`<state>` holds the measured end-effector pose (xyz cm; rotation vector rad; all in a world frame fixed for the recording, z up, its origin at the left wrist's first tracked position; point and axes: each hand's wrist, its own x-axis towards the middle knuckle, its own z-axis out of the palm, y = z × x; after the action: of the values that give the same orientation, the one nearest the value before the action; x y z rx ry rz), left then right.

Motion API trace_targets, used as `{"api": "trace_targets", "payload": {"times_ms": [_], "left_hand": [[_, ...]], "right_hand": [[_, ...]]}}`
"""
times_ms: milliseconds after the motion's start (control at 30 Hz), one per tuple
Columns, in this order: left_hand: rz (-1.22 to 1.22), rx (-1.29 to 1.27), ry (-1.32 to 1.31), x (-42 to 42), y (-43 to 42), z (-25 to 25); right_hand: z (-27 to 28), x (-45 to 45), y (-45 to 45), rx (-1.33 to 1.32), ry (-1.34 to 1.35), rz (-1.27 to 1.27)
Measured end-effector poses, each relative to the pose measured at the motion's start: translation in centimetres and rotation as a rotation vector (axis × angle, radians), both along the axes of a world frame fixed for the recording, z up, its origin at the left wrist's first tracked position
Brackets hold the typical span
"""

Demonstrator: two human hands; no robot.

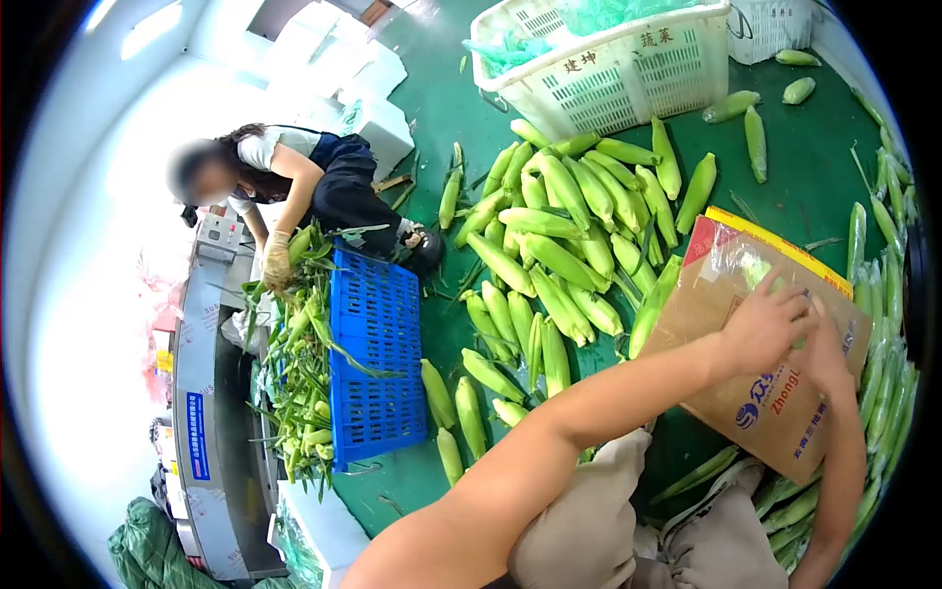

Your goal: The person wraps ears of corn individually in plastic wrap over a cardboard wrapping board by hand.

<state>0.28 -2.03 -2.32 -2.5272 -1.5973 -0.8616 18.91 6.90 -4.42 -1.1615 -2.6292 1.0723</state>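
Note:
My left hand [770, 329] and my right hand [824, 344] are close together over a flat cardboard sheet [731, 388] by my knees. Between them is a green ear of corn [754, 267], with clear plastic film around its exposed end. The fingers of both hands are curled round it, and they hide most of the ear. Left of the cardboard lies a large heap of ears of corn [564, 236] in pale green husks, on the green floor. Bagged ears of corn [888, 393] are stacked along the right side.
A white plastic crate [628, 79] holding green film stands beyond the heap. On the left is a blue crate [378, 353] beside a mass of husks [299, 373]. A crouching person [334, 177] has a gloved hand in the husks. Loose ears lie around the floor.

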Motion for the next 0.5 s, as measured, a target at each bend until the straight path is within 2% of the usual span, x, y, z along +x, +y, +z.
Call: {"api": "trace_targets", "payload": {"times_ms": [33,67,167,267,333,367,400,433,467,500], "left_hand": [[0.016,0.080,0.060,-0.4,-1.8,0.7],[0.038,0.160,0.115,-0.5,-3.3,1.3],[0.085,0.265,0.253,0.2,-5.2,1.8],[0.074,0.111,0.195,1.1,-6.0,-0.9],[0.038,-0.328,0.190,1.3,-5.9,0.9],[0.022,-0.554,0.180,1.5,-6.0,1.5],[-0.002,-0.513,0.175,1.2,-5.9,1.4],[-0.048,-0.609,0.182,1.1,-5.5,1.5],[-0.092,-0.703,0.191,0.8,-5.0,1.8],[-0.135,-0.797,0.196,0.5,-4.5,2.1]], "right_hand": [[1.4,0.0,-0.1,-0.151,0.066,0.029],[1.1,1.3,0.0,-0.012,0.099,0.146],[5.4,1.3,-2.0,-0.295,0.124,0.242],[7.3,1.3,-1.9,-0.371,-0.289,0.315],[10.0,-0.9,-0.9,-0.396,-0.654,0.344],[8.5,-0.3,-0.4,-0.305,-0.372,0.258],[5.4,0.6,0.8,-0.211,-0.092,0.171],[3.3,0.7,1.1,-0.112,0.186,0.084],[3.8,-0.8,-0.8,0.230,0.104,0.251],[1.8,-1.1,-1.5,0.315,0.041,0.335]]}}
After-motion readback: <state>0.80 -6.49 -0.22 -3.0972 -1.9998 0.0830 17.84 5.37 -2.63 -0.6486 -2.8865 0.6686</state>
